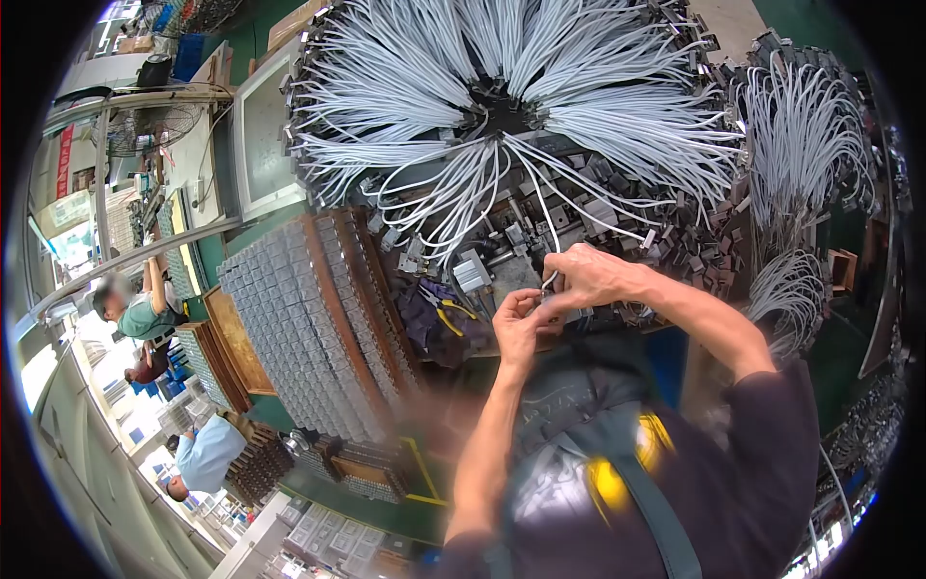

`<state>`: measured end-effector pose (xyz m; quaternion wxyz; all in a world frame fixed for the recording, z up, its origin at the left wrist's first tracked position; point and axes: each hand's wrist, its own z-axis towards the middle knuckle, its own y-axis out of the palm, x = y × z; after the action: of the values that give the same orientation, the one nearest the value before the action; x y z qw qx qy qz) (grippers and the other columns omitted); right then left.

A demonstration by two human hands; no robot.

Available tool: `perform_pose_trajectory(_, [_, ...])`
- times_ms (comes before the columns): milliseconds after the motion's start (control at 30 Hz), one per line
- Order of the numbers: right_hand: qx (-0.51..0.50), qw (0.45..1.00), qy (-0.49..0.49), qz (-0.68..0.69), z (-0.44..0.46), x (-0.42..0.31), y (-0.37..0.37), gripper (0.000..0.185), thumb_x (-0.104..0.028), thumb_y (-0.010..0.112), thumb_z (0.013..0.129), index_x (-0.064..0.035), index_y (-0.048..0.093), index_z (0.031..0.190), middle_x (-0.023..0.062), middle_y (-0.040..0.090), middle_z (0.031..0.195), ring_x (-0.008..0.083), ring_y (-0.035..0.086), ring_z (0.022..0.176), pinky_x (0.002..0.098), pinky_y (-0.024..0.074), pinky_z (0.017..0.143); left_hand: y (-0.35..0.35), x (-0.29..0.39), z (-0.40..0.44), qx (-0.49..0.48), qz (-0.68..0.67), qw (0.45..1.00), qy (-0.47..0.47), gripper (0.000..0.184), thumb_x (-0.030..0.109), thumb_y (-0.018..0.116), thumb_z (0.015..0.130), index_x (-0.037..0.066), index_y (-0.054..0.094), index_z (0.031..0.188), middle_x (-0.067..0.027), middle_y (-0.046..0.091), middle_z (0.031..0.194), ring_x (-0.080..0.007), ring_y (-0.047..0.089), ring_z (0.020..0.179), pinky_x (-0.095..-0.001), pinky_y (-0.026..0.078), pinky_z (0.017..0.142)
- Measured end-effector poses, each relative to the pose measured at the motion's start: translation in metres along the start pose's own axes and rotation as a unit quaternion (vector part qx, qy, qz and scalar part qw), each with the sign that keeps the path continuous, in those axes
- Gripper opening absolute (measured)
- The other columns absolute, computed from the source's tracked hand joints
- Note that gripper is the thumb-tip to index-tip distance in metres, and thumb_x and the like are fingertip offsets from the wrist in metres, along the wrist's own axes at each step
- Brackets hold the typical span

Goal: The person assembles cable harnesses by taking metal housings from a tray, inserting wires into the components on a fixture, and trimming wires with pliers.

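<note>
Both hands meet near the front edge of the workbench, close to the chest. My left hand (pixel 519 320) is closed in a pinch on a small part at the end of a white cable (pixel 551 214). Just right of it, my right hand (pixel 586 278) grips the same cable near its end, fingers closed. The small part is mostly hidden by the fingers. The cable runs up to a large fanned bundle of white cables (pixel 617 116). Left of my hands lie pliers with yellow handles (pixel 453 314) and a pale metal block (pixel 471 272).
Stacked trays of grey metal parts (pixel 299 318) stand at the left. Dark metal pieces (pixel 690 246) are heaped right of my hands. Another cable bundle (pixel 805 145) hangs at the far right. Other people, one in a light blue shirt (pixel 209 454), are at the far left.
</note>
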<state>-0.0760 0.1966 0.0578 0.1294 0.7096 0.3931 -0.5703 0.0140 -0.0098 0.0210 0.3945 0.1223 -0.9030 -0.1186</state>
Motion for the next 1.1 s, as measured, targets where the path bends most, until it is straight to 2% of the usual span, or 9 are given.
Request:
perform_pose_trajectory(133, [-0.012, 0.993, -0.011, -0.115, 0.006, 0.008, 0.003, 0.066, -0.045, 0.088, 0.063, 0.0096, 0.059, 0.087, 0.0248, 0.066, 0.074, 0.0414, 0.067, 0.07, 0.0449, 0.0536, 0.063, 0.011, 0.002, 0.023, 0.049, 0.011, 0.996, -0.072, 0.03, 0.004, 0.073, 0.091, -0.002, 0.056, 0.114, -0.0122, 0.07, 0.091, -0.0178, 0.069, 0.068, -0.0315, 0.061, 0.06])
perform_pose_trajectory(300, [-0.015, 0.984, 0.003, -0.177, 0.024, 0.014, -0.001, 0.054, -0.037, 0.085, 0.069, 0.0066, 0.056, 0.085, 0.0239, 0.067, 0.074, 0.0424, 0.069, 0.074, 0.0463, 0.0542, 0.065, 0.026, 0.014, 0.04, 0.073, 0.019, 0.995, -0.058, 0.046, 0.009, 0.077, 0.089, -0.002, 0.048, 0.124, -0.0126, 0.067, 0.101, -0.0184, 0.07, 0.074, -0.0305, 0.058, 0.057])
perform_pose_trajectory(400, [0.017, 0.967, -0.04, -0.252, 0.034, 0.021, 0.001, 0.039, -0.024, 0.08, 0.072, 0.0044, 0.057, 0.086, 0.0219, 0.067, 0.073, 0.0396, 0.07, 0.073, 0.0459, 0.0556, 0.065, 0.024, 0.021, 0.046, 0.136, 0.286, 0.944, 0.095, 0.048, 0.012, 0.082, 0.083, -0.003, 0.052, 0.117, -0.011, 0.067, 0.098, -0.0174, 0.068, 0.072, -0.03, 0.057, 0.058])
perform_pose_trajectory(633, [0.012, 0.948, -0.07, -0.309, 0.062, 0.052, 0.024, 0.03, -0.014, 0.075, 0.073, 0.003, 0.059, 0.091, 0.019, 0.068, 0.072, 0.0371, 0.071, 0.07, 0.0454, 0.0556, 0.063, 0.013, -0.003, 0.082, 0.193, 0.446, 0.849, 0.205, 0.032, 0.006, 0.076, 0.08, 0.0, 0.056, 0.104, -0.0127, 0.062, 0.082, -0.0266, 0.062, 0.07, -0.0396, 0.051, 0.065])
perform_pose_trajectory(767, [0.147, 0.922, -0.086, -0.348, 0.034, 0.037, 0.035, 0.03, -0.009, 0.066, 0.081, 0.0011, 0.058, 0.107, 0.0128, 0.067, 0.078, 0.0308, 0.07, 0.069, 0.0416, 0.0536, 0.06, 0.019, 0.005, 0.08, 0.206, 0.402, 0.874, 0.178, 0.03, 0.006, 0.075, 0.079, 0.001, 0.055, 0.101, -0.0123, 0.058, 0.075, -0.0284, 0.059, 0.067, -0.0418, 0.047, 0.064])
perform_pose_trajectory(833, [0.24, 0.902, -0.049, -0.357, 0.006, 0.008, 0.008, 0.046, -0.014, 0.073, 0.08, 0.0026, 0.057, 0.119, 0.0133, 0.067, 0.083, 0.0297, 0.068, 0.076, 0.0394, 0.0538, 0.063, 0.016, 0.004, 0.082, 0.199, 0.425, 0.865, 0.179, 0.037, 0.006, 0.079, 0.076, 0.002, 0.055, 0.104, -0.0106, 0.057, 0.074, -0.0267, 0.058, 0.066, -0.0412, 0.047, 0.062])
perform_pose_trajectory(900, [0.34, 0.824, 0.026, -0.452, -0.016, 0.011, -0.012, 0.041, -0.012, 0.071, 0.079, 0.0006, 0.06, 0.116, 0.0131, 0.067, 0.081, 0.0293, 0.067, 0.075, 0.042, 0.0539, 0.065, 0.016, -0.001, 0.084, 0.202, 0.42, 0.867, 0.176, 0.041, 0.006, 0.081, 0.075, 0.002, 0.055, 0.106, -0.01, 0.057, 0.074, -0.0264, 0.059, 0.066, -0.0407, 0.048, 0.062])
perform_pose_trajectory(1033, [0.255, 0.851, 0.143, -0.436, -0.039, 0.087, 0.005, 0.041, -0.014, 0.071, 0.081, -0.0004, 0.061, 0.117, 0.0151, 0.065, 0.071, 0.0311, 0.065, 0.062, 0.0441, 0.0493, 0.057, 0.013, 0.002, 0.081, 0.2, 0.452, 0.85, 0.183, 0.05, 0.012, 0.083, 0.072, 0.002, 0.057, 0.113, -0.0094, 0.06, 0.079, -0.0264, 0.062, 0.074, -0.0411, 0.05, 0.068])
perform_pose_trajectory(1100, [0.378, 0.867, 0.1, -0.31, -0.038, 0.093, 0.001, 0.037, -0.016, 0.072, 0.087, 0.0, 0.06, 0.118, 0.0093, 0.063, 0.066, 0.0238, 0.059, 0.049, 0.0364, 0.0439, 0.046, 0.0, 0.008, 0.084, 0.173, 0.44, 0.86, 0.195, 0.051, 0.011, 0.081, 0.074, 0.001, 0.057, 0.117, -0.0077, 0.059, 0.078, -0.0221, 0.063, 0.071, -0.0366, 0.05, 0.065])
